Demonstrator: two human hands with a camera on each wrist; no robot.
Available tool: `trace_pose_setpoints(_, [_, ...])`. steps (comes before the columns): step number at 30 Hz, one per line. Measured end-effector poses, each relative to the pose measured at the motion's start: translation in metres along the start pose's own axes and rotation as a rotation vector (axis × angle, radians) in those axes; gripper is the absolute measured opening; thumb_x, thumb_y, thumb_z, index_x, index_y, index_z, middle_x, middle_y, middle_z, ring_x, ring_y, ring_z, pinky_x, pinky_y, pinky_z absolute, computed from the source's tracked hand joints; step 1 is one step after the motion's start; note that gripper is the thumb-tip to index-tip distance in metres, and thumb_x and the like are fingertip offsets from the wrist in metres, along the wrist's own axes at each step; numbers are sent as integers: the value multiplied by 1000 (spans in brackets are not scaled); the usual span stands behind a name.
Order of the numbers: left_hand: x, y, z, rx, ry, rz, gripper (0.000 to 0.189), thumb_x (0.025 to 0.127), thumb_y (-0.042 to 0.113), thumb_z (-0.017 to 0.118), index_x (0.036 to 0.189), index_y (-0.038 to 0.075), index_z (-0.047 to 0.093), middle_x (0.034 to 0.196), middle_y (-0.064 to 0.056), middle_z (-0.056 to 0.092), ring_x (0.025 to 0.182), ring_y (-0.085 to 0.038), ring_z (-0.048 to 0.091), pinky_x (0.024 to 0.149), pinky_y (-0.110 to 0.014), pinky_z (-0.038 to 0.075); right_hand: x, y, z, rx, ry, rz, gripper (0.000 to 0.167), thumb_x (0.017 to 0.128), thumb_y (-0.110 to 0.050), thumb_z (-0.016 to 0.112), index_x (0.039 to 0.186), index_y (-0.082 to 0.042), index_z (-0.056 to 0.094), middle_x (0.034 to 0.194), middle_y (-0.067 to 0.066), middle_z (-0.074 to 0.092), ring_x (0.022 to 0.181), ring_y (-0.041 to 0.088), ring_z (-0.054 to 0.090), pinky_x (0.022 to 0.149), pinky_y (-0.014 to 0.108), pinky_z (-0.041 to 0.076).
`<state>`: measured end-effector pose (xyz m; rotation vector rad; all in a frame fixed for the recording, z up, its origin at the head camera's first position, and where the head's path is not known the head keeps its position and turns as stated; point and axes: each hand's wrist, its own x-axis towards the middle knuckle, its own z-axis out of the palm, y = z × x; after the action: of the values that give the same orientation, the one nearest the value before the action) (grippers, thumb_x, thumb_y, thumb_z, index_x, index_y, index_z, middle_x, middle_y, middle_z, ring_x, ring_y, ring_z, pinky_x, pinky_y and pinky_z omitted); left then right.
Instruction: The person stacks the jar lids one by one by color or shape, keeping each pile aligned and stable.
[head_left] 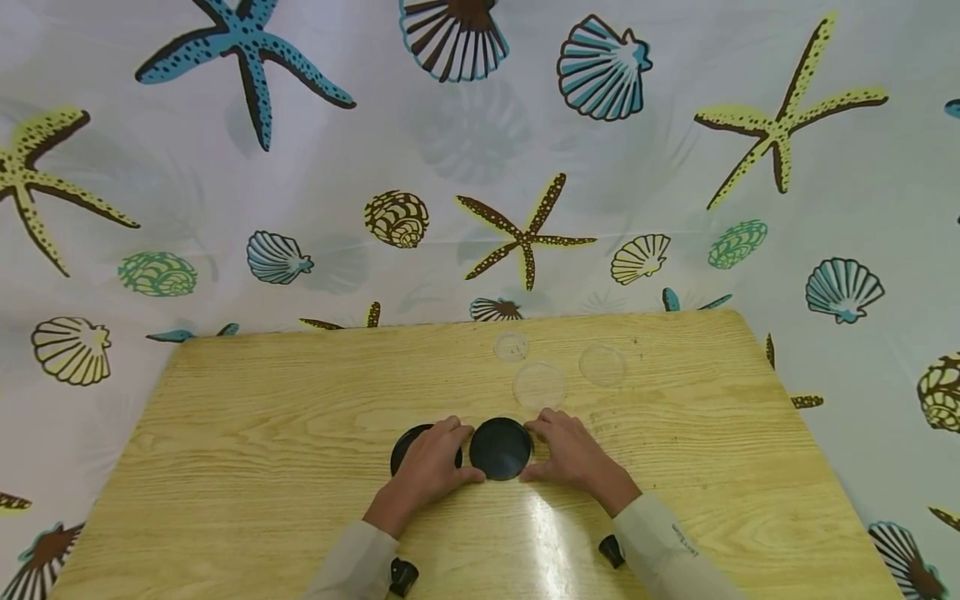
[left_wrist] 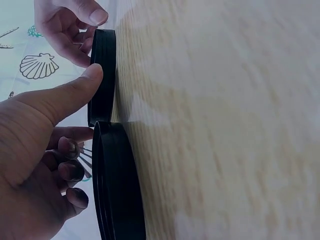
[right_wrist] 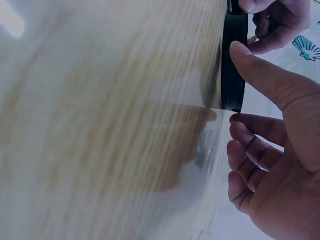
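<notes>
Two black round discs lie side by side on the wooden table (head_left: 262, 433). My left hand (head_left: 465, 451) covers most of the left disc (head_left: 405, 446), while its thumb and forefinger grip the left rim of the right disc (head_left: 501, 448). My right hand (head_left: 531, 451) grips the same disc's right rim with thumb and forefinger. In the left wrist view my thumb (left_wrist: 92, 75) presses the far disc (left_wrist: 102, 95), and the near disc (left_wrist: 117, 185) lies under my curled fingers. The right wrist view shows my thumb (right_wrist: 240, 52) on the disc's edge (right_wrist: 232, 75).
Three clear round dishes sit behind the hands: a small one (head_left: 511, 346), a larger one (head_left: 538, 385) just beyond my right fingers, and another (head_left: 602, 364) further right. A seashell and starfish cloth (head_left: 480, 167) surrounds the table.
</notes>
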<state>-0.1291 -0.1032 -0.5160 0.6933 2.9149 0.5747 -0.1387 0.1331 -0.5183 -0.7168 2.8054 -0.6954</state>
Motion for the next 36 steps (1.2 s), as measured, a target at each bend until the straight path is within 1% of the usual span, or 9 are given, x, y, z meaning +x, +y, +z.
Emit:
trace_pose_setpoints(10, [-1, 0, 1, 32, 13, 2, 55, 73, 42, 80, 111, 6, 66, 86, 1, 54, 65, -8, 40, 62, -26, 36, 0, 0, 1, 4, 10, 3, 62, 71, -40, 82, 119, -4, 63, 100, 4, 58, 87, 19, 55, 77, 40, 41])
trace_pose_setpoints(18, [0, 1, 1, 41, 21, -5, 53, 72, 43, 79, 109, 7, 66, 82, 2, 51, 64, -8, 38, 61, -25, 35, 1, -3, 1, 18, 15, 1, 60, 71, -37, 82, 118, -4, 64, 101, 4, 58, 87, 19, 54, 78, 40, 41])
trace_pose_setpoints(25, [0, 1, 1, 17, 17, -18, 53, 73, 41, 80, 111, 6, 65, 86, 1, 54, 66, -9, 42, 62, -28, 38, 0, -4, 2, 16, 22, -3, 59, 71, -37, 82, 117, -4, 64, 99, 3, 58, 85, 17, 53, 77, 41, 41])
trace_pose_setpoints(32, [0, 0, 2, 7, 9, -18, 54, 74, 41, 79, 113, 6, 65, 86, 2, 53, 64, -9, 40, 61, -26, 35, -1, -3, 1, -3, 20, -6, 61, 72, -39, 81, 119, -4, 64, 100, 4, 58, 85, 18, 53, 79, 40, 41])
trace_pose_setpoints(36, [1, 0, 1, 7, 8, -17, 54, 74, 41, 78, 114, 6, 64, 87, 1, 54, 67, -9, 42, 62, -27, 37, 0, -3, -1, -15, 24, -8, 63, 72, -40, 81, 120, -4, 63, 99, 3, 57, 84, 16, 52, 77, 38, 40])
